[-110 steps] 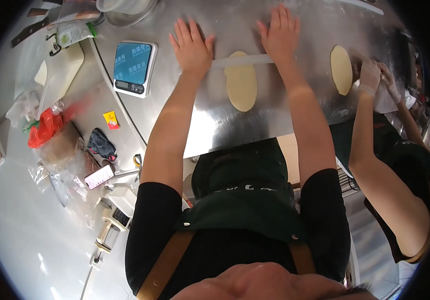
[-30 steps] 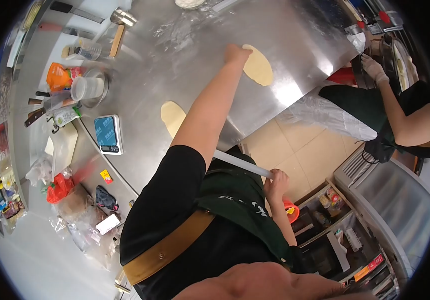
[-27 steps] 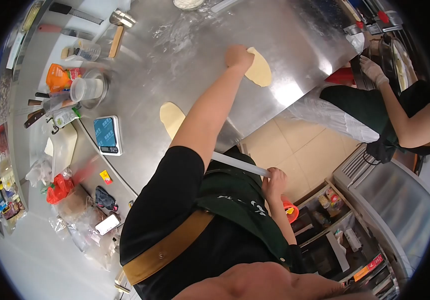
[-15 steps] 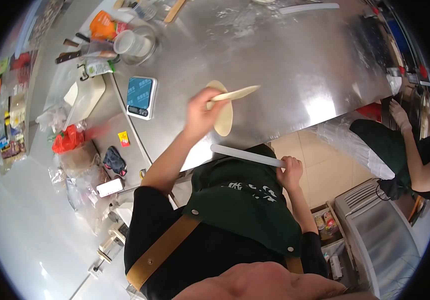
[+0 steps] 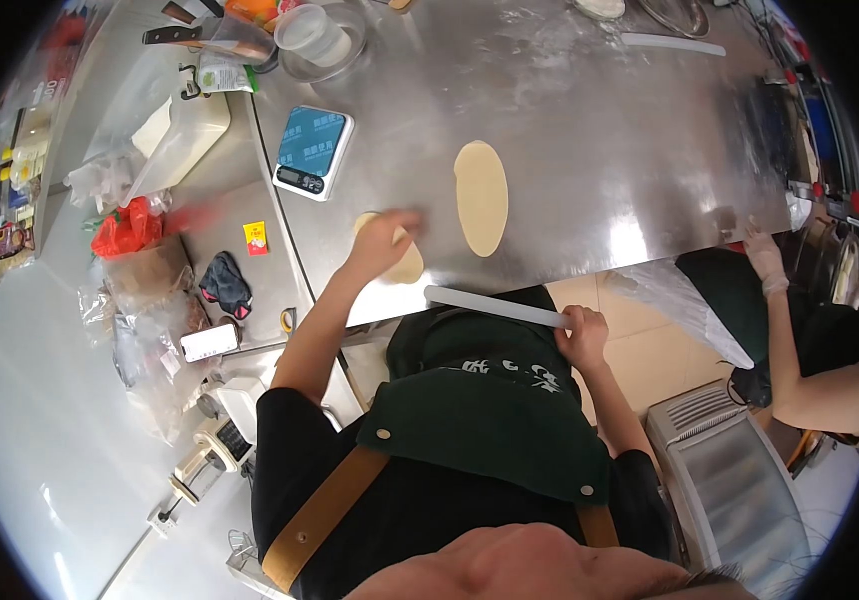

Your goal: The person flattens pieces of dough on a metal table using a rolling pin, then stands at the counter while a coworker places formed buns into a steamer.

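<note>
My left hand (image 5: 382, 245), slightly blurred, is over an oval dough sheet (image 5: 408, 266) near the table's front edge. Its fingers look apart, and part of the sheet shows between them; whether they touch it I cannot tell. Further right, a longer flat oval of dough (image 5: 483, 200) lies on the steel table (image 5: 580, 150). Closed round one end of a white rolling pin (image 5: 495, 303), my right hand (image 5: 584, 336) holds it crosswise in front of my green apron (image 5: 480, 400).
A digital scale (image 5: 312, 152) stands left of the dough. Behind it are a plastic tub (image 5: 312, 35) and a knife (image 5: 172, 35). A second white rod (image 5: 674, 44) lies at the far right. Another person's gloved hand (image 5: 766, 262) is by the table's right edge.
My left hand has brought the folded-looking dough piece down to the table at the left, where it now lies flatter. My right hand keeps the rolling pin. The view has shifted.
</note>
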The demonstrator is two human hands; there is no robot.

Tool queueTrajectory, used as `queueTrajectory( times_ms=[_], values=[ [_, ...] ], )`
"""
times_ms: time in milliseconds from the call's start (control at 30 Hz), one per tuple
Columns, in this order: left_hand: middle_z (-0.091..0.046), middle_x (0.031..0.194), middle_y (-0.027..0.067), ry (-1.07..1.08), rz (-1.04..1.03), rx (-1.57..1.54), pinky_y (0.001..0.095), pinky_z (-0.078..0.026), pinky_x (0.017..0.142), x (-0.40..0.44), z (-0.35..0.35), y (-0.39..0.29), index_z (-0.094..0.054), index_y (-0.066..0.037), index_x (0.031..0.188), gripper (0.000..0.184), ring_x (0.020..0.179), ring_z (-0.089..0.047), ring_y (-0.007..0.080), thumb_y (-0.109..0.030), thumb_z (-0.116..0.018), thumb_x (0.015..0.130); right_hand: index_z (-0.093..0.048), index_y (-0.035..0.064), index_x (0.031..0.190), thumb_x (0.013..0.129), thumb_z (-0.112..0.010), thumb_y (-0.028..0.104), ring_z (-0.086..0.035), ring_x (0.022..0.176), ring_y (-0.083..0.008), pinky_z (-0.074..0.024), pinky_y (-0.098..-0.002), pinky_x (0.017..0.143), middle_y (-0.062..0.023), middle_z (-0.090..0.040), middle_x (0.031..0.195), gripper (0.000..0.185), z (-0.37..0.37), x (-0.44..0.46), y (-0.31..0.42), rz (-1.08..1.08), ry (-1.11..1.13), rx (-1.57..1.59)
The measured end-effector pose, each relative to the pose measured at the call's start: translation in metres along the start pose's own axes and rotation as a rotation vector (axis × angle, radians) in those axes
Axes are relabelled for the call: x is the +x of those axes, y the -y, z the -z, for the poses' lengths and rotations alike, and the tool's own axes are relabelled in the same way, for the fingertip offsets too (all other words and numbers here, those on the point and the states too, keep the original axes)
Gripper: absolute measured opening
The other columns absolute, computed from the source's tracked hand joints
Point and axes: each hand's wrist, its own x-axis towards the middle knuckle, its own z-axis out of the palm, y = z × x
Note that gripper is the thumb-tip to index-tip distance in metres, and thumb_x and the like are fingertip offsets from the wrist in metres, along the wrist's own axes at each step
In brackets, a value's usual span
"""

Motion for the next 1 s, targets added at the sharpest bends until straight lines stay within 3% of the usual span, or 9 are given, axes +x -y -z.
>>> queueTrajectory(
  times_ms=[133, 233, 333, 433, 567, 667, 867, 967, 1000],
  values=[
    [-0.065, 0.098, 0.0134, -0.318, 0.141, -0.113, 0.0385, -0.051, 0.079, 0.114, -0.051, -0.006, -0.065, -0.005, 0.103, 0.026, 0.092, -0.064, 0.0303, -0.013, -0.069, 0.078, -0.057, 0.0089, 0.086, 0.061, -0.071, 0.011, -0.058, 0.066, -0.0301, -0.0446, -0.0423, 0.063, -0.0086, -0.059, 0.072, 0.029, 0.006, -0.008, 0.004, -0.031, -0.005, -0.024],
    [-0.065, 0.099, 0.013, -0.276, 0.376, -0.04, 0.0397, -0.051, 0.08, 0.16, -0.076, -0.018, -0.066, -0.007, 0.102, 0.025, 0.092, -0.063, 0.0303, -0.012, -0.068, 0.078, -0.057, 0.0093, 0.086, 0.061, -0.071, 0.012, -0.059, 0.066, -0.0304, -0.0452, -0.0426, 0.063, -0.0089, -0.059, 0.072, 0.029, 0.008, -0.02, 0.004, -0.082, -0.03, -0.043],
    [-0.063, 0.103, 0.0118, 0.046, 0.498, 0.156, 0.041, -0.05, 0.081, 0.178, -0.076, -0.028, -0.067, -0.009, 0.102, 0.025, 0.094, -0.062, 0.03, -0.014, -0.068, 0.078, -0.057, 0.0084, 0.087, 0.063, -0.07, 0.011, -0.059, 0.066, -0.0298, -0.0451, -0.0427, 0.063, -0.009, -0.06, 0.072, 0.028, 0.005, -0.035, 0.001, -0.128, -0.075, -0.039],
    [-0.063, 0.101, 0.0132, -0.045, 0.13, 0.413, 0.0427, -0.05, 0.079, 0.158, -0.068, -0.053, -0.066, -0.008, 0.098, 0.021, 0.093, -0.061, 0.0322, -0.016, -0.067, 0.079, -0.058, 0.009, 0.088, 0.062, -0.071, 0.013, -0.06, 0.068, -0.0299, -0.0468, -0.0424, 0.065, -0.0092, -0.06, 0.072, 0.029, 0.002, -0.045, 0.0, -0.198, -0.071, -0.034],
    [-0.064, 0.081, 0.0134, 0.131, -0.038, 0.172, 0.0422, -0.049, 0.07, 0.118, -0.037, -0.126, -0.06, -0.002, 0.083, 0.015, 0.079, -0.061, 0.0356, -0.014, -0.068, 0.077, -0.059, 0.0094, 0.089, 0.06, -0.072, 0.014, -0.061, 0.069, -0.03, -0.0475, -0.0424, 0.066, -0.0096, -0.06, 0.073, 0.032, -0.001, -0.054, -0.006, -0.238, -0.074, -0.01],
    [-0.064, 0.078, 0.012, 0.272, -0.107, 0.059, 0.037, -0.05, 0.065, 0.102, -0.009, -0.18, -0.06, -0.002, 0.083, 0.013, 0.071, -0.062, 0.0321, -0.01, -0.069, 0.078, -0.059, 0.0093, 0.09, 0.06, -0.073, 0.014, -0.061, 0.069, -0.0303, -0.0475, -0.0425, 0.066, -0.0097, -0.061, 0.074, 0.033, 0.002, -0.057, -0.007, -0.271, -0.088, -0.005],
    [-0.063, 0.075, 0.0078, 0.228, -0.3, -0.272, 0.0289, -0.048, 0.06, 0.131, 0.002, -0.252, -0.062, -0.003, 0.087, 0.01, 0.066, -0.061, 0.0159, -0.005, -0.07, 0.08, -0.06, 0.0081, 0.084, 0.064, -0.069, 0.012, -0.06, 0.065, -0.0323, -0.046, -0.0432, 0.062, -0.011, -0.061, 0.071, 0.023, 0.008, -0.061, -0.008, -0.33, -0.138, 0.004],
    [-0.065, 0.077, 0.0064, 0.13, -0.4, -0.27, 0.0287, -0.048, 0.06, 0.184, -0.016, -0.263, -0.064, -0.003, 0.089, 0.013, 0.067, -0.061, 0.0136, -0.01, -0.071, 0.081, -0.059, 0.0082, 0.085, 0.064, -0.069, 0.012, -0.06, 0.066, -0.0322, -0.0457, -0.0434, 0.062, -0.011, -0.061, 0.071, 0.024, 0.006, -0.067, -0.01, -0.366, -0.144, -0.012],
    [-0.066, 0.081, 0.0074, 0.14, -0.294, -0.247, 0.0289, -0.049, 0.063, 0.21, -0.018, -0.268, -0.064, -0.003, 0.094, 0.018, 0.07, -0.062, 0.0147, -0.012, -0.072, 0.081, -0.059, 0.0083, 0.085, 0.064, -0.069, 0.012, -0.06, 0.067, -0.0322, -0.0456, -0.0434, 0.062, -0.011, -0.061, 0.072, 0.024, 0.006, -0.069, -0.01, -0.38, -0.142, -0.019]
  ],
)
